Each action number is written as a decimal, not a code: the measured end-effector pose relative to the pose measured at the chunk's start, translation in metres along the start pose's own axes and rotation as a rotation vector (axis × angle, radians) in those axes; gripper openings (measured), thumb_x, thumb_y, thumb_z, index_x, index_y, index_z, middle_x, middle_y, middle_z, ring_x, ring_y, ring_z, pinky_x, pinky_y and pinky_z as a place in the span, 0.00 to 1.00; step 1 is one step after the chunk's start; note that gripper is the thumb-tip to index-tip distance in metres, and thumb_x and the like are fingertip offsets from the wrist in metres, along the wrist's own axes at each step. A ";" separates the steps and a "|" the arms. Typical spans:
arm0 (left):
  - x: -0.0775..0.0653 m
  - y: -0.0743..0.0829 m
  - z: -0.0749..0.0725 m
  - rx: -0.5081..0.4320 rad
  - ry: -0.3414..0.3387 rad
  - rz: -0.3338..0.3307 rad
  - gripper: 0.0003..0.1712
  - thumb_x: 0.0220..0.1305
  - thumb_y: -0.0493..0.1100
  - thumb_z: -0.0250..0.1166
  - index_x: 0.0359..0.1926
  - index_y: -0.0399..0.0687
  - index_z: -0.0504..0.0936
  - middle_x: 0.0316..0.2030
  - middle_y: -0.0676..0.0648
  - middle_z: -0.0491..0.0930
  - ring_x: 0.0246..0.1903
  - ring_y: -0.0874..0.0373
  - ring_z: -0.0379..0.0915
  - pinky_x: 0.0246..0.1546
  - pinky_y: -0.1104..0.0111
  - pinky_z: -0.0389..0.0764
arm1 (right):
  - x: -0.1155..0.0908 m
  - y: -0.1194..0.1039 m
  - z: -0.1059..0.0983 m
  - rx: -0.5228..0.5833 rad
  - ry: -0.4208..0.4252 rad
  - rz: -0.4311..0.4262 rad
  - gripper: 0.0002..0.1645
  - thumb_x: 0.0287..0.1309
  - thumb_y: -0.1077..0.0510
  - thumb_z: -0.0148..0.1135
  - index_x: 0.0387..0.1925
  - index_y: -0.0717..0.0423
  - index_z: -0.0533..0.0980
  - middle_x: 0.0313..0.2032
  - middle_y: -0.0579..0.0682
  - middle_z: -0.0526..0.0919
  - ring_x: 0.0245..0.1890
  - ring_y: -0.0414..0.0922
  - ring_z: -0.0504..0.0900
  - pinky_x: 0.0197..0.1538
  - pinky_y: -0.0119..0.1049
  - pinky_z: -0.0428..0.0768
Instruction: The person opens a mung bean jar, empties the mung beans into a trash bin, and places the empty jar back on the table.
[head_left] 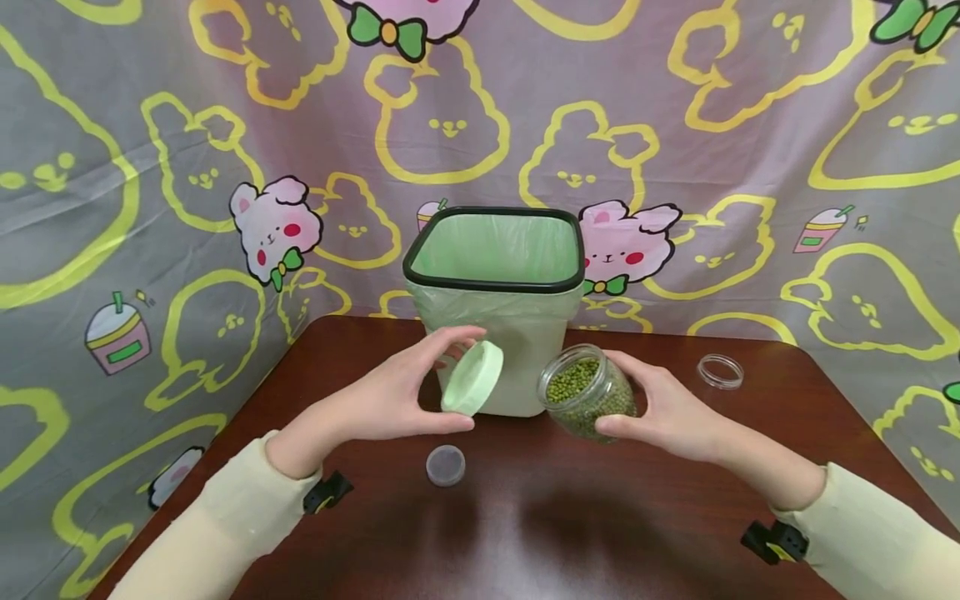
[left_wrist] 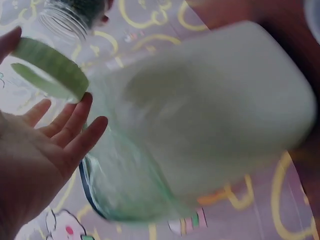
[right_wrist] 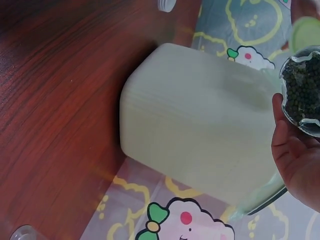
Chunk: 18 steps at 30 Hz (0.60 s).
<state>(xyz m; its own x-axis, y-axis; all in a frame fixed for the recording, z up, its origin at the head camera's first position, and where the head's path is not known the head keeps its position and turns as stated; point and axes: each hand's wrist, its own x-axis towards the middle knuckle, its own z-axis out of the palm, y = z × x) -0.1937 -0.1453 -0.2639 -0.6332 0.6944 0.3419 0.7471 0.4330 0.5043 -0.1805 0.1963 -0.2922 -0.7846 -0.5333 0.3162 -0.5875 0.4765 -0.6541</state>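
- Lined, black-rimmed bin (head_left: 517, 350) stands on the brown table (head_left: 637, 533); small round cap (head_left: 446, 466) lies in front; clear ring (head_left: 720, 385) lies farther right;
- left hand (head_left: 390, 396) grips tilted pale green lid (head_left: 477, 379) before the bin;
- right hand (head_left: 670, 414) grips tilted, uncovered glass jar (head_left: 600, 404), also before the bin, apart from the lid; green beans (head_left: 573, 382) show inside.

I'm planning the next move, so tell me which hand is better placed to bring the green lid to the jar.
Probably the left hand: it holds the green lid, while the right hand grips the jar, tilted with its open mouth toward the lid.
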 end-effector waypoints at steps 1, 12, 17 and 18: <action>-0.005 -0.003 -0.002 0.024 -0.006 -0.018 0.51 0.51 0.54 0.77 0.71 0.55 0.59 0.58 0.59 0.69 0.54 0.64 0.68 0.53 0.63 0.73 | 0.000 0.000 0.000 0.001 -0.001 0.001 0.39 0.53 0.55 0.71 0.65 0.59 0.67 0.49 0.45 0.80 0.48 0.42 0.76 0.49 0.37 0.76; -0.050 -0.033 -0.011 0.313 -0.050 -0.225 0.53 0.44 0.58 0.78 0.69 0.58 0.62 0.52 0.58 0.70 0.45 0.63 0.71 0.40 0.63 0.77 | 0.000 0.000 0.000 -0.005 0.008 0.005 0.39 0.53 0.55 0.71 0.64 0.59 0.67 0.48 0.45 0.80 0.47 0.43 0.76 0.49 0.38 0.77; -0.060 -0.055 -0.005 0.418 -0.079 -0.263 0.50 0.41 0.55 0.79 0.65 0.52 0.68 0.49 0.52 0.71 0.40 0.58 0.71 0.33 0.64 0.76 | 0.001 0.000 0.002 0.004 0.009 0.002 0.38 0.53 0.55 0.71 0.64 0.58 0.67 0.48 0.45 0.80 0.47 0.43 0.76 0.49 0.40 0.77; -0.062 -0.060 -0.003 0.433 -0.086 -0.269 0.48 0.40 0.54 0.79 0.64 0.50 0.69 0.48 0.51 0.72 0.40 0.57 0.71 0.33 0.64 0.76 | 0.001 0.001 0.002 0.006 0.008 0.001 0.38 0.53 0.55 0.71 0.64 0.58 0.68 0.48 0.44 0.80 0.46 0.43 0.76 0.48 0.40 0.77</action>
<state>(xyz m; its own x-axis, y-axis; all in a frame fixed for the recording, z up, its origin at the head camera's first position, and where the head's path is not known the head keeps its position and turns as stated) -0.2001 -0.2157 -0.3132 -0.8091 0.5628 0.1691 0.5870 0.7882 0.1849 -0.1813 0.1946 -0.2935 -0.7865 -0.5277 0.3210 -0.5858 0.4725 -0.6585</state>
